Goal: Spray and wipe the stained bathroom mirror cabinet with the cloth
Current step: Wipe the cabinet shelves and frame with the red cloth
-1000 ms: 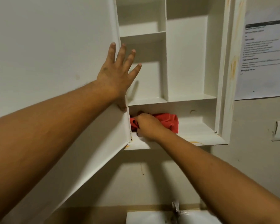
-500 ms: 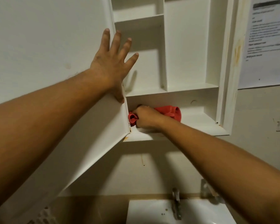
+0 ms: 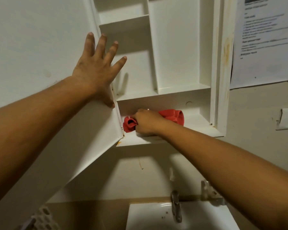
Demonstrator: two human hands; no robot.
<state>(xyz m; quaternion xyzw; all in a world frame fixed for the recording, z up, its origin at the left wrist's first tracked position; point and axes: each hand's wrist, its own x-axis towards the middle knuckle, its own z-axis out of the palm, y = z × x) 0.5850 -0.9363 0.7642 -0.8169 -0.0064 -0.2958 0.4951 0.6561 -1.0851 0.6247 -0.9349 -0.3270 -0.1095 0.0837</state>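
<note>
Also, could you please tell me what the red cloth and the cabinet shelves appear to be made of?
Red cloth: soft woven or knit fabric, matte; it bunches and folds in the right hand. Cabinet shelves: probably moulded plastic, white and slightly glossy, with thin edges and faint sheen.

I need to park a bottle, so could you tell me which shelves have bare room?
Bare: the two compartments flanking the divider, and the bottom shelf between red cloth and right wall. Crowded: its left end, where the right hand grips the cloth.
</note>
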